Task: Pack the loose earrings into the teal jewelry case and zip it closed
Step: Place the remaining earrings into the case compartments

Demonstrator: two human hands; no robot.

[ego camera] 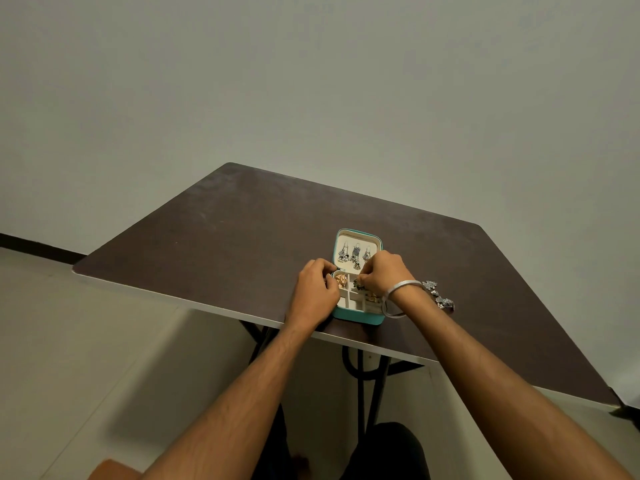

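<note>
The teal jewelry case (360,317) lies open near the table's front edge, its cream lid (342,241) tilted back with three silver drop earrings (355,253) hanging inside. A gold piece (341,280) fills the tray's top-left compartment. My left hand (313,292) rests against the case's left side, fingers curled at its rim. My right hand (382,273) hovers over the tray, fingertips pinched on a small dark earring (359,285) in the middle compartments. Two silver floral earrings (438,294) lie loose on the table just right of my right wrist.
The dark brown table (242,244) stands against a plain pale wall. Its front edge runs right below the case. Folding metal legs (363,372) show under the table, and my knees are below.
</note>
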